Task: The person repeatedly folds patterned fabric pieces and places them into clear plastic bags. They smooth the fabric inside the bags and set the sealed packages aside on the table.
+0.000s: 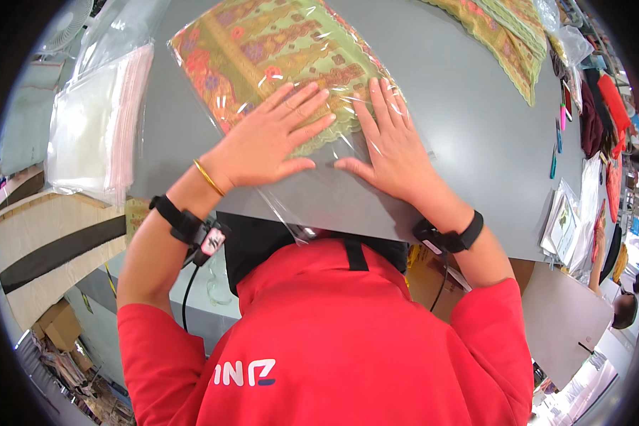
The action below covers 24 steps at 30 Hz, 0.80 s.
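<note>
Cloth (270,64): green and orange, floral, scalloped at the edge; lies flat inside the clear bag, in front of the person.
Bag (319,195): cloth fills its far part; the see-through near part reaches the tabletop's front edge.
Left hand (266,138): pressed palm-down on the bag over the cloth's near left part; grip spread flat, grasping nothing.
Right hand (394,145): palm-down on the bag's right side, fingertips over the cloth; grip likewise flat, grasping nothing.
Tabletop (476,184): grey, under it all.
Left side: a stack of clear bags (89,131).
Far right: a second cloth (508,50), similarly patterned.
Right edge: a pink pen (563,116); papers (562,226) nearer.
</note>
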Each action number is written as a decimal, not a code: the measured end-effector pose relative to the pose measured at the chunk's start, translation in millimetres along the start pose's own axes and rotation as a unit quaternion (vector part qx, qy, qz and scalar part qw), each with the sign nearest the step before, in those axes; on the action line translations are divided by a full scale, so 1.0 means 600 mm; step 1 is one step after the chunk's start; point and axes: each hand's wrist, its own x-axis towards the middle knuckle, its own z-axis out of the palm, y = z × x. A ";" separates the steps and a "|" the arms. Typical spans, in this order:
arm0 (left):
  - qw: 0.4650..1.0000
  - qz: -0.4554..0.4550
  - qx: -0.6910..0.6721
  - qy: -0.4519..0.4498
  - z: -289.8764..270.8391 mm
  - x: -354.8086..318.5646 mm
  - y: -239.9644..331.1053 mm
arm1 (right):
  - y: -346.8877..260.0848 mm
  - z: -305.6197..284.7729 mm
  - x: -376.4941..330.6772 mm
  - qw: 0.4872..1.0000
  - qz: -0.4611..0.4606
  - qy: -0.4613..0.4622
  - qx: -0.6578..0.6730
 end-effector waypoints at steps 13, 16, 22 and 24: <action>0.991 -0.057 0.092 0.084 0.047 0.015 -0.030 | -0.075 0.001 -0.056 0.931 -0.140 -0.032 0.337; 0.990 -0.061 0.095 0.087 0.049 0.012 -0.032 | -0.064 -0.005 -0.055 0.917 -0.151 -0.059 0.364; 0.990 -0.062 0.088 0.087 0.044 0.017 -0.026 | -0.095 0.022 -0.050 0.950 -0.154 -0.028 0.269; 0.991 -0.071 0.080 0.082 0.041 0.017 -0.023 | -0.089 0.021 -0.071 0.967 -0.150 -0.038 0.203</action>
